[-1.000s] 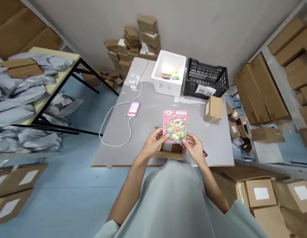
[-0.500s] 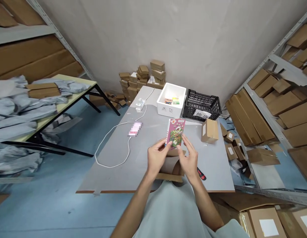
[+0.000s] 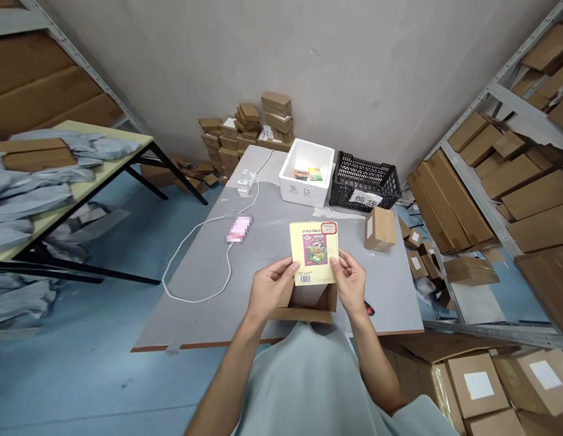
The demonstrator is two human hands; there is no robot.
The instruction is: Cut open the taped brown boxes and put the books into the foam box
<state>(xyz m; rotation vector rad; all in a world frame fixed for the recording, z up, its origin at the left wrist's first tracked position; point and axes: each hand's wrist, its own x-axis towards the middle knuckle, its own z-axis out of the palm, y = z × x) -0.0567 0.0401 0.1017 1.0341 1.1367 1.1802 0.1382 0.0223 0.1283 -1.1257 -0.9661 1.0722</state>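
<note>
Between my two hands is a thin book, its pale yellow side facing me, with a small purple picture, a red-framed sticker and a barcode. My left hand pinches its lower left edge. The lower right edge is gripped by my right hand. Below the book, close to my body, an open cardboard box rests on the grey table, partly hidden by the book. A red and black box cutter lies beside my right wrist, partly covered.
A white foam box with small packages inside stands at the back, beside a black plastic crate. A closed carton sits at the right. A white cable loops across the left side near a power strip.
The book has been turned over: its purple illustrated cover faced me before, the pale yellow side now. Both hands have shifted their hold to its sides. The view has moved slightly.
</note>
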